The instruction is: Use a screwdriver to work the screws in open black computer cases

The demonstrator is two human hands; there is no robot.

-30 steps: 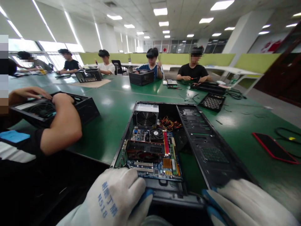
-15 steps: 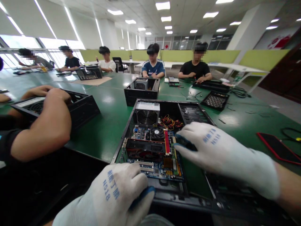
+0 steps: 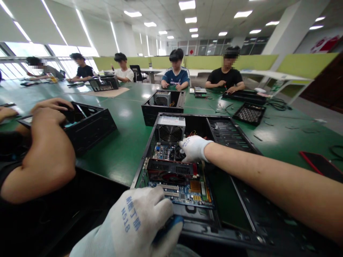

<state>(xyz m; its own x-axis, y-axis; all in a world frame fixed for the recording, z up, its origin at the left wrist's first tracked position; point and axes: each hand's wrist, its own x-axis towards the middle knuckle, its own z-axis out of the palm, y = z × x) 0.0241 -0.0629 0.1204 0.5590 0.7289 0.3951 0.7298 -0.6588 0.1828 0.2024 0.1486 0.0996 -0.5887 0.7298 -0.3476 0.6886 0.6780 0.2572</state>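
Note:
An open black computer case (image 3: 235, 228) lies in front of me, with a power supply (image 3: 171, 129), a blue motherboard (image 3: 184, 196) and a dark graphics card (image 3: 170, 167) inside. My left hand (image 3: 144, 217), in a white glove with blue fingertips, is closed at the near left edge of the case; the edge under its fingers is mostly hidden. My gloved right hand (image 3: 193, 148) reaches over the board beside the round CPU fan (image 3: 179, 152), just below the power supply. Its fingertips point down and left, and what they touch is hidden.
At the left a person's bare arms (image 3: 50, 150) reach into another black case (image 3: 93, 125). A smaller case (image 3: 163, 110) stands beyond mine. A perforated tray (image 3: 249, 113) and a red-edged black panel (image 3: 321, 166) lie to the right. People sit across the table.
My right hand has moved from the right side of the motherboard up and left to the CPU fan. My left hand stays at the case edge. The neighbour's hands have shifted on their case.

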